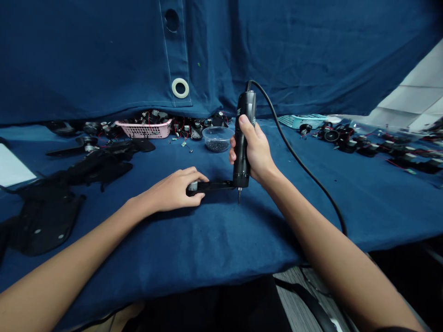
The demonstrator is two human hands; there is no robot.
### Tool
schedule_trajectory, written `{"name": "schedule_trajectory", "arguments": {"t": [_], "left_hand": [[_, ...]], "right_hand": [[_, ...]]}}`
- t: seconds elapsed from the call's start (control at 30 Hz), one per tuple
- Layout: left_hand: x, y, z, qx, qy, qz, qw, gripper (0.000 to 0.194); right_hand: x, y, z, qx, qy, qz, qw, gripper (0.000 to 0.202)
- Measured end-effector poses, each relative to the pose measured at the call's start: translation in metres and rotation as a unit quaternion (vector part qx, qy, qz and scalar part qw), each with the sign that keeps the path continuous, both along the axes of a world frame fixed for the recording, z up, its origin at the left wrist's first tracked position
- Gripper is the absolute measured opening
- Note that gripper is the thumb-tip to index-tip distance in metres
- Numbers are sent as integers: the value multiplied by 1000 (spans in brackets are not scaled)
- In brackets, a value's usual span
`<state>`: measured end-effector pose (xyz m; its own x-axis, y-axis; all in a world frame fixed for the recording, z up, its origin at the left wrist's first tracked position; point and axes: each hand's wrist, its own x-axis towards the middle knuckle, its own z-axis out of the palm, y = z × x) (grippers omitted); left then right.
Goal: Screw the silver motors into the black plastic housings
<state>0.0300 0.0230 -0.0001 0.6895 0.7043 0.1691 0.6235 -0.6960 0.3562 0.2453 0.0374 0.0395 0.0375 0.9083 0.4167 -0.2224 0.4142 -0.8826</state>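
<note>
My right hand (255, 148) is wrapped round a black corded electric screwdriver (242, 159), held upright with its bit pointing down near the blue cloth. Left of the bit, my left hand (182, 189) grips the near end of a flat black part (218, 185) with a grey round piece on it, thumb and fingers on either side. The far end of that part reaches behind the screwdriver's lower end. Beyond the hands stands a clear round bowl (217, 139) of small dark screws.
A pink basket (148, 129) of small wired parts stands at the back, a light blue basket (302, 121) further right. Black parts (51, 207) lie at left, more wired units (367, 146) at right. The screwdriver's cable (304, 167) runs over the blue table (221, 244).
</note>
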Motion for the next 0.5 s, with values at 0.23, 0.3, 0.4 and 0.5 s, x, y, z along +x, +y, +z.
{"name": "schedule_trajectory", "arguments": {"t": [0.23, 0.3, 0.4, 0.5], "left_hand": [[0, -1, 0, -4, -1, 0, 1000, 37], [-1, -1, 0, -6, 1, 0, 1000, 37], [0, -1, 0, -8, 4, 2, 1000, 37], [1, -1, 0, -8, 7, 6, 1000, 38]], "right_hand": [[0, 2, 0, -14, -18, -4, 1000, 42], [1, 3, -1, -7, -22, -2, 1000, 43], [2, 3, -1, -6, -30, -3, 1000, 43], [2, 3, -1, -10, -43, -12, 999, 42]]}}
